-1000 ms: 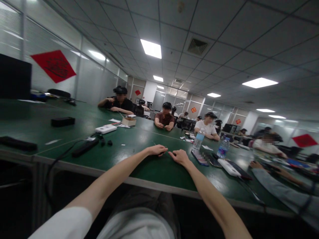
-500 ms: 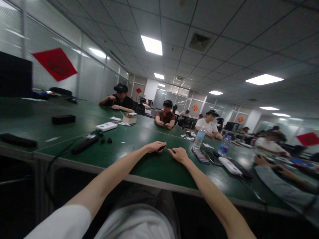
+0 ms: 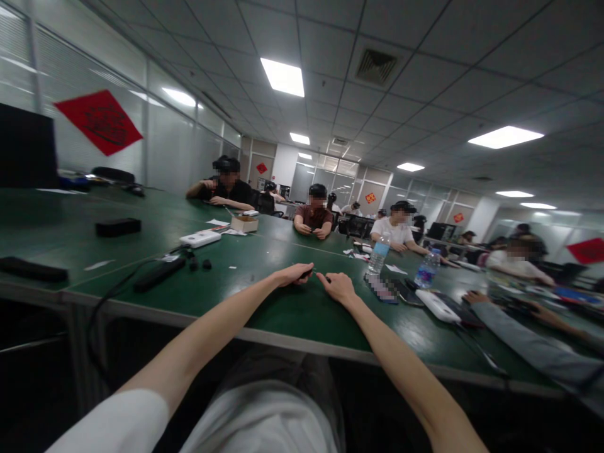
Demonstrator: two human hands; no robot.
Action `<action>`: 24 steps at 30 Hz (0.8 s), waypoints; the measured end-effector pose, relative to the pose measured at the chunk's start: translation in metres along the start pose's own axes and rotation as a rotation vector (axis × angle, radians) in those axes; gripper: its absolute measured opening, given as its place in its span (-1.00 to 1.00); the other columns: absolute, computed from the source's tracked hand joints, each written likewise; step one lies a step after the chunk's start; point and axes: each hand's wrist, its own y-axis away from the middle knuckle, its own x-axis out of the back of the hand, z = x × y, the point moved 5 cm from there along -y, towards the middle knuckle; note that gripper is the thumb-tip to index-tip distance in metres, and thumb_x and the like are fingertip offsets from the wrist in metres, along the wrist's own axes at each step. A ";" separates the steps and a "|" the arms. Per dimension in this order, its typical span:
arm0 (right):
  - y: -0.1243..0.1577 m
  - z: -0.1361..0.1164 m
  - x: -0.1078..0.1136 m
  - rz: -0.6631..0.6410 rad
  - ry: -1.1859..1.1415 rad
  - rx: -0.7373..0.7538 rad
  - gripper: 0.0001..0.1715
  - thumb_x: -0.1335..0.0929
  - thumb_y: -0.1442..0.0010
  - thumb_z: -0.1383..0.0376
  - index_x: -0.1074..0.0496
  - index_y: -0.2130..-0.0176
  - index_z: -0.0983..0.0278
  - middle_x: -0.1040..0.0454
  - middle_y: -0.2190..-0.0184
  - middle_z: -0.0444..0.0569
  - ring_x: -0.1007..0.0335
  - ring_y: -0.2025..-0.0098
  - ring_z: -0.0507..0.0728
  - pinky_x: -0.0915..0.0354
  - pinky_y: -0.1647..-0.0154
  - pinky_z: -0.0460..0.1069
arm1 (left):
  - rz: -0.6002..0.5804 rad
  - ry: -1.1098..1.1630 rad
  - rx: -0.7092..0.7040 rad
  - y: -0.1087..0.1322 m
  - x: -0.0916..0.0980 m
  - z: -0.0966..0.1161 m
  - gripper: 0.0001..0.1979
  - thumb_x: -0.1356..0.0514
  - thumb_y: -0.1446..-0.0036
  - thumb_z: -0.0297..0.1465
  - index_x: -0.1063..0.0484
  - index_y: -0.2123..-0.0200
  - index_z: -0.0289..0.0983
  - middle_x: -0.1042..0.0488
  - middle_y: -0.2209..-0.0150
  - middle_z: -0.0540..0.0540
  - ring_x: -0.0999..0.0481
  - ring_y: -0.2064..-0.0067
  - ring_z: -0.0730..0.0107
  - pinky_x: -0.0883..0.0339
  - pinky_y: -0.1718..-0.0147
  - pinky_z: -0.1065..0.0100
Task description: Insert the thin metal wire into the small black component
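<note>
L hand [image 3: 291,274] curled nearly shut over green work table [image 3: 278,327], small black item [image 3: 307,273] pinched at fingertips; item too small to identify. R hand [image 3: 338,287] half open just beside it, fingers reaching toward L hand, dark speck [image 3: 327,277] by fingertips; can't tell if it has hold of anything.

To the right on table: phone w/ pixelated cover [image 3: 380,288], dark phone [image 3: 406,292], two plastic water bottles [image 3: 379,253], white power bank [image 3: 436,306]. To the left: black bar [image 3: 159,274] w/ cable [image 3: 113,283], two small black pieces [image 3: 200,264], white box [image 3: 200,238], black case [image 3: 117,227]. Cardboard box [image 3: 244,223] further along.

Co-worker's hand [image 3: 476,297] and grey sleeve [image 3: 533,346] at far right on table. Others sit along far side in head-worn cameras, e.g. person in white T-shirt [image 3: 394,231]. Red diamond paper sign [image 3: 98,123] on blinds at left.
</note>
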 end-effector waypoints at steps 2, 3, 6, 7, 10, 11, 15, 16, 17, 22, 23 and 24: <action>0.001 -0.001 0.000 -0.006 0.005 -0.003 -0.16 0.01 -0.26 -0.25 -0.55 0.32 0.19 -0.58 0.27 0.09 -0.49 0.19 0.19 -0.25 0.18 -0.02 | -0.001 -0.006 -0.002 -0.001 0.000 -0.002 -0.40 0.05 -0.09 0.20 -0.27 0.39 -0.27 -0.11 0.69 0.13 0.02 0.65 0.55 0.16 0.62 0.42; 0.001 -0.001 0.001 -0.006 0.012 -0.004 -0.15 0.01 -0.26 -0.25 -0.55 0.31 0.19 -0.58 0.28 0.10 -0.49 0.19 0.20 -0.25 0.18 -0.01 | 0.000 -0.010 -0.006 -0.001 0.000 -0.002 -0.41 0.05 -0.10 0.20 -0.26 0.40 -0.26 -0.11 0.69 0.13 0.02 0.65 0.54 0.16 0.62 0.42; 0.004 -0.004 0.005 0.005 0.050 -0.011 -0.12 0.03 -0.26 -0.25 -0.56 0.28 0.22 -0.57 0.29 0.16 -0.49 0.21 0.23 -0.26 0.19 0.02 | 0.005 -0.025 -0.030 -0.003 0.001 -0.005 -0.45 0.02 -0.12 0.16 -0.23 0.42 -0.25 -0.13 0.69 0.12 -0.01 0.64 0.53 0.14 0.62 0.42; 0.006 -0.006 0.007 0.011 0.066 -0.012 -0.11 0.04 -0.27 -0.24 -0.56 0.27 0.23 -0.56 0.30 0.19 -0.49 0.21 0.25 -0.26 0.20 0.04 | 0.007 -0.030 -0.039 -0.004 0.001 -0.005 -0.46 0.01 -0.12 0.15 -0.23 0.42 -0.25 -0.14 0.68 0.12 -0.02 0.64 0.53 0.13 0.62 0.42; 0.009 -0.012 0.014 0.031 0.112 -0.002 -0.12 0.03 -0.29 -0.22 -0.55 0.23 0.27 -0.55 0.30 0.24 -0.49 0.20 0.29 -0.25 0.19 0.07 | 0.015 -0.043 -0.057 -0.006 0.002 -0.008 -0.49 -0.02 -0.12 0.12 -0.23 0.42 -0.25 -0.16 0.68 0.13 -0.04 0.64 0.52 0.10 0.61 0.42; 0.010 -0.013 0.016 0.033 0.124 0.003 -0.13 0.03 -0.29 -0.21 -0.54 0.22 0.27 -0.55 0.30 0.24 -0.49 0.19 0.30 -0.25 0.18 0.08 | 0.019 -0.046 -0.059 -0.007 0.003 -0.008 -0.49 -0.02 -0.12 0.12 -0.23 0.41 -0.24 -0.16 0.68 0.13 -0.04 0.64 0.52 0.10 0.62 0.42; 0.013 -0.017 0.021 0.016 0.152 0.046 -0.17 0.04 -0.32 -0.18 -0.52 0.18 0.24 -0.56 0.28 0.19 -0.50 0.19 0.27 -0.26 0.19 0.06 | 0.028 -0.055 -0.058 -0.006 0.004 -0.008 -0.48 -0.01 -0.11 0.13 -0.25 0.42 -0.25 -0.17 0.67 0.12 -0.06 0.64 0.52 0.08 0.61 0.41; 0.013 -0.017 0.021 0.008 0.158 0.064 -0.18 0.05 -0.32 -0.18 -0.52 0.19 0.22 -0.56 0.29 0.17 -0.51 0.20 0.26 -0.26 0.20 0.05 | 0.025 -0.057 -0.054 -0.005 0.004 -0.008 -0.47 -0.02 -0.11 0.13 -0.26 0.43 -0.26 -0.18 0.67 0.12 -0.08 0.64 0.52 0.07 0.61 0.41; 0.013 -0.016 0.022 0.002 0.164 0.081 -0.18 0.05 -0.32 -0.18 -0.52 0.19 0.20 -0.56 0.30 0.15 -0.51 0.20 0.26 -0.26 0.21 0.04 | 0.020 -0.059 -0.049 -0.004 0.004 -0.007 -0.47 -0.03 -0.10 0.13 -0.27 0.43 -0.27 -0.19 0.67 0.12 -0.08 0.65 0.53 0.06 0.60 0.41; 0.013 -0.006 0.022 -0.013 0.178 0.129 -0.21 0.03 -0.33 -0.18 -0.53 0.22 0.17 -0.58 0.33 0.09 -0.52 0.22 0.22 -0.24 0.23 -0.01 | -0.008 -0.049 -0.018 -0.001 0.002 -0.005 -0.47 -0.08 -0.07 0.11 -0.30 0.46 -0.28 -0.17 0.69 0.12 -0.06 0.67 0.54 0.11 0.62 0.40; 0.013 -0.004 0.022 -0.012 0.177 0.130 -0.22 0.02 -0.33 -0.17 -0.53 0.23 0.18 -0.58 0.33 0.08 -0.52 0.22 0.21 -0.23 0.24 -0.03 | -0.012 -0.041 -0.016 -0.001 0.001 -0.005 -0.48 -0.09 -0.07 0.10 -0.31 0.47 -0.29 -0.17 0.69 0.12 -0.05 0.68 0.55 0.12 0.62 0.40; 0.014 -0.004 0.022 -0.012 0.176 0.137 -0.23 0.01 -0.33 -0.17 -0.53 0.23 0.18 -0.58 0.34 0.08 -0.52 0.22 0.21 -0.22 0.25 -0.04 | -0.015 -0.032 -0.015 -0.001 0.001 -0.004 -0.48 -0.10 -0.07 0.09 -0.31 0.47 -0.29 -0.16 0.69 0.12 -0.05 0.68 0.55 0.13 0.63 0.40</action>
